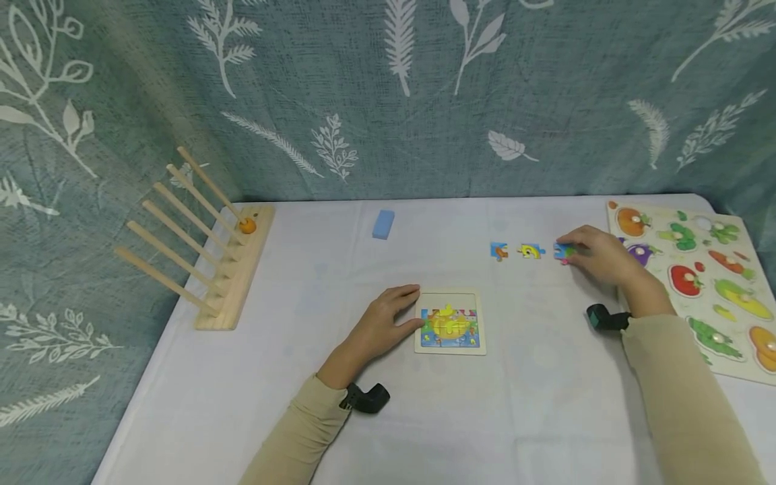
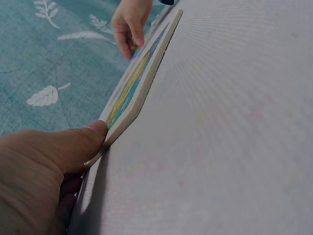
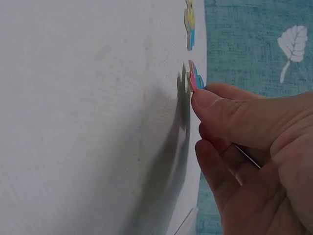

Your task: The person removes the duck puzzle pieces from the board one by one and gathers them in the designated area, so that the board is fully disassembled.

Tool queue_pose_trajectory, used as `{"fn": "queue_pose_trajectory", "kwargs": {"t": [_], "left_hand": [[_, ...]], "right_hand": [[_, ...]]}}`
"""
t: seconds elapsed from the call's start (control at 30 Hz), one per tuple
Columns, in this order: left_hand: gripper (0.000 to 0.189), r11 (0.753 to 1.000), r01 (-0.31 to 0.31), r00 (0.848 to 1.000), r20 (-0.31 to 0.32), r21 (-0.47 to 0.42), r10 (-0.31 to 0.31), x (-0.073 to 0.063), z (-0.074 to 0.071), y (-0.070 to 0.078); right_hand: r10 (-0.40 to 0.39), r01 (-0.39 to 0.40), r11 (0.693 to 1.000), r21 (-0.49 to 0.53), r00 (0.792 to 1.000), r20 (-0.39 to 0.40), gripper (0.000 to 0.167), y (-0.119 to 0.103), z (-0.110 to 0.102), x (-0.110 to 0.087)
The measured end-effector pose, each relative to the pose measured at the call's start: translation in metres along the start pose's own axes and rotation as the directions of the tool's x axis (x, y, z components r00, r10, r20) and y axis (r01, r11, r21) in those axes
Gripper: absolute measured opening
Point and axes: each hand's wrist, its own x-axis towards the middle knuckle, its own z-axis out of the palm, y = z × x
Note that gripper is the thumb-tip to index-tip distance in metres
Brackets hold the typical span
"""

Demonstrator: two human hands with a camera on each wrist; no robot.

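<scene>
My right hand [image 1: 599, 257] pinches a blue, green and pink jigsaw piece [image 1: 562, 252] between thumb and forefinger. The right wrist view shows that puzzle piece [image 3: 194, 78] tilted just off the white cloth. Left of it lie two more pieces, one yellow [image 1: 531, 251] and one blue and brown [image 1: 499, 250]. Against the left edge of a small framed jigsaw board [image 1: 450, 351] rests my left hand [image 1: 384, 320], its fingers extended. Its thumb [image 2: 90, 139] touches the board's rim. Yellow and blue pieces fill the board's lower part; the upper part is bare.
A wooden stand with slanted rods [image 1: 239, 286] and one orange bead [image 1: 247, 225] stands at the left. Near the back lies a blue block [image 1: 383, 224]. A vegetable peg board [image 1: 657, 222] lies at the right, under my right forearm. A patterned curtain [image 1: 424, 148] hangs behind.
</scene>
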Motion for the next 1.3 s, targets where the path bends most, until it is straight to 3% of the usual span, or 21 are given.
{"fn": "queue_pose_trajectory", "kwargs": {"t": [0.2, 0.47, 0.83, 1.1, 1.3], "left_hand": [[0.057, 1.0, 0.008, 1.0, -0.001, -0.003, -0.008, 0.0, 0.0, 0.0], [0.057, 1.0, 0.007, 1.0, 0.001, 0.007, -0.007, 0.0, 0.001, -0.001], [0.058, 1.0, -0.015, 1.0, -0.003, 0.011, 0.015, 0.001, 0.001, -0.003], [0.063, 0.999, -0.042, 0.998, 0.039, 0.019, 0.041, 0.001, 0.0, -0.002], [0.062, 0.998, -0.048, 0.997, 0.058, 0.035, 0.046, -0.003, -0.003, -0.001]], "right_hand": [[-0.002, 0.002, 1.0, 0.004, 0.999, 0.038, 0.033, 0.0, -0.001, 0.006], [0.027, -0.027, 0.998, 0.061, 1.0, 0.006, 0.039, -0.007, 0.0, 0.0], [-0.097, 0.102, 0.987, 0.121, 0.994, -0.047, 0.045, -0.049, 0.02, -0.011], [-0.239, 0.242, 0.957, 0.161, 0.97, -0.041, 0.047, -0.092, 0.052, -0.017], [-0.345, 0.335, 0.922, 0.195, 0.938, 0.02, 0.047, -0.129, 0.079, -0.023]]}}
